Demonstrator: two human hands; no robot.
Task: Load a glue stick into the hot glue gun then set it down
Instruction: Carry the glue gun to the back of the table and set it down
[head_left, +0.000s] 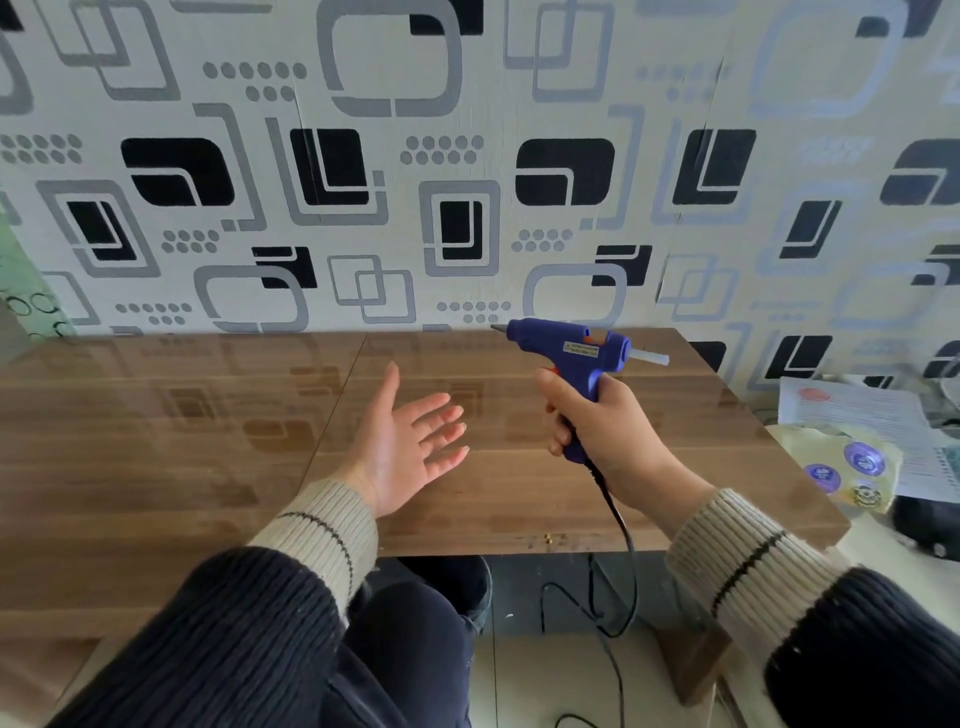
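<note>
A blue hot glue gun is held upright above the wooden table, its nozzle pointing left toward the wall. My right hand grips its handle, with a finger at the orange trigger. A pale glue stick pokes out of the gun's back end to the right. The black cord hangs from the handle over the table's front edge. My left hand hovers over the table left of the gun, palm up, fingers spread and holding nothing.
A patterned wall stands right behind the table. To the right, beside the table's edge, lie printed papers and a yellowish bag with purple round stickers. A dark object sits at the far right. The cord loops on the floor below.
</note>
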